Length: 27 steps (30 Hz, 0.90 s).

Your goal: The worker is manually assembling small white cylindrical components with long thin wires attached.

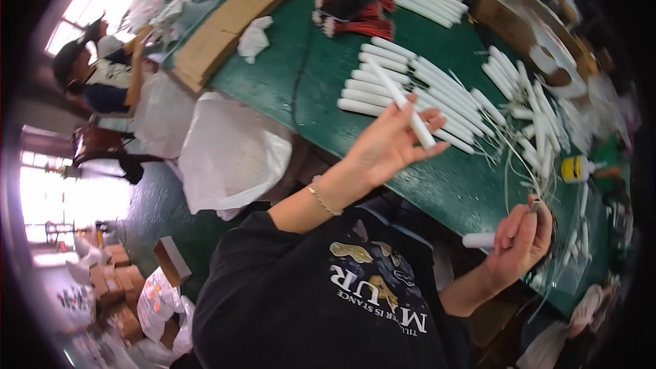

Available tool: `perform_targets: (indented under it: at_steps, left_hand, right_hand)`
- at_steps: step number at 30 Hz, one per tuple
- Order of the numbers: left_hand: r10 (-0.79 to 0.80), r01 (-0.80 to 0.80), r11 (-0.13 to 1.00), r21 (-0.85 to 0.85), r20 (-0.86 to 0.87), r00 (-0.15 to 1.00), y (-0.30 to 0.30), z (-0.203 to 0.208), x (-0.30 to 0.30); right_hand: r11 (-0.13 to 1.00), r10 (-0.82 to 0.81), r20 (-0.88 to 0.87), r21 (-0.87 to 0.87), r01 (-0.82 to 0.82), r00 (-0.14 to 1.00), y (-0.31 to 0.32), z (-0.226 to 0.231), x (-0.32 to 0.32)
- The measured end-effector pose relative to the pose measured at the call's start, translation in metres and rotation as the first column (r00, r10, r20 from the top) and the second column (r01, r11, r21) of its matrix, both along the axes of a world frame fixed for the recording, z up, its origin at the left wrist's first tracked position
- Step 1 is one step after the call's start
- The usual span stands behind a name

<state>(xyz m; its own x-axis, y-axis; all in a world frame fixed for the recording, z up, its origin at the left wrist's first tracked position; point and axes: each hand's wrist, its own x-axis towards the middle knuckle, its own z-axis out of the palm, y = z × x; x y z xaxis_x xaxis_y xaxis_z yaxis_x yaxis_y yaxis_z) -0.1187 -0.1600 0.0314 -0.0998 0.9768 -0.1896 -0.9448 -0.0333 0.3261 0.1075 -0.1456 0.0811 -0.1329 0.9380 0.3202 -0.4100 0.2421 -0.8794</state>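
My left hand (395, 138) is closed on a white candle-like tube (422, 131), which slants up over a row of similar tubes on the green table. Closer to the table's edge, my right hand (523, 239) grips another white tube (478, 240), its end sticking out to the left. A small brownish piece (535, 206) shows at the fingertips of that hand, near thin pale wires; what it is I cannot make out. Beneath and beyond the left hand lie white tubes in rows (447, 89), some with pale wires (509, 140) trailing from their ends.
A loose heap of white tubes (540, 119) lies at the right, beside a yellow bottle (574, 169). Farther back are red wire bundles (369, 24), more tubes (430, 3) and an open carton (523, 24). Flat cardboard (239, 20) and a white bag (229, 154) are left. Another person (102, 72) sits there.
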Motion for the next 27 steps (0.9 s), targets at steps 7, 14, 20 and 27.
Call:
perform_targets:
  at_steps: [7, 14, 20, 27]
  left_hand:
    - [-0.071, 0.062, 0.997, 0.051, 0.185, 0.980, 0.009, 0.001, 0.000]
    - [0.009, -0.024, 0.998, 0.054, 0.258, 0.966, 0.009, 0.005, -0.008]
    - [-0.004, -0.014, 0.998, 0.058, 0.303, 0.953, 0.010, 0.002, -0.012]
    - [0.008, -0.033, 0.997, 0.073, 0.317, 0.948, 0.010, 0.005, -0.013]
  right_hand:
    - [0.993, 0.053, -0.018, 0.104, -0.051, 0.998, -0.016, 0.008, 0.008]
    - [0.987, 0.129, 0.081, 0.088, -0.136, 0.988, -0.024, -0.003, 0.011]
    - [0.983, 0.136, 0.029, 0.118, -0.138, 0.990, -0.021, -0.003, 0.010]
    - [0.994, 0.105, 0.110, 0.014, -0.107, 0.988, -0.017, -0.007, 0.004]
